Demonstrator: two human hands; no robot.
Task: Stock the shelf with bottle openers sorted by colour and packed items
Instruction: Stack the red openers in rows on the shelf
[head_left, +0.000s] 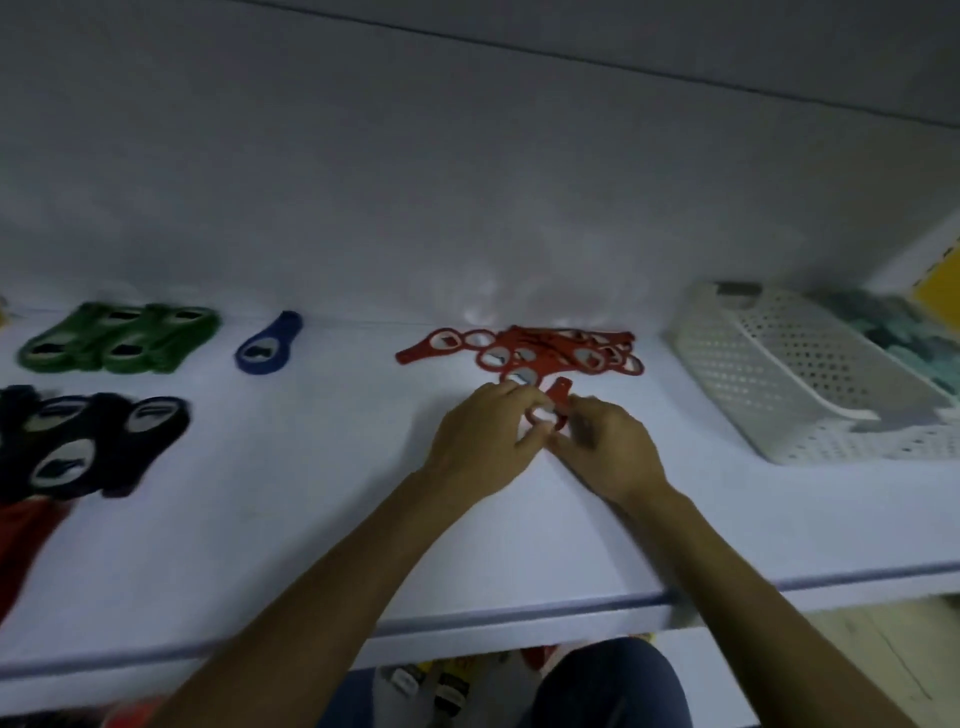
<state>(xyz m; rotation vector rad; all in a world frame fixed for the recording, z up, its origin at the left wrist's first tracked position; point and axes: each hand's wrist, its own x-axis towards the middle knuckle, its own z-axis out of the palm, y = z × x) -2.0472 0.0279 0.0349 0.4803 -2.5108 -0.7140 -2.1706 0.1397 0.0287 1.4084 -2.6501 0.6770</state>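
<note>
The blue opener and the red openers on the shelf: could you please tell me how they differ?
The blue opener lies alone; the red openers form an overlapping pile. The blue one sits untouched, left of the pile; both hands, left and right, hold one red opener just in front of it. Both kinds rest on the white shelf.

shelf (311, 519) smooth white, faint sheen, looks like painted metal or laminate; red bottle openers (540, 351) matt plastic-looking with shiny metal inserts; green openers (119, 338), blue opener (267, 345) and black openers (93, 441) same matt finish; basket (769, 379) white perforated plastic, semi-matt
</note>
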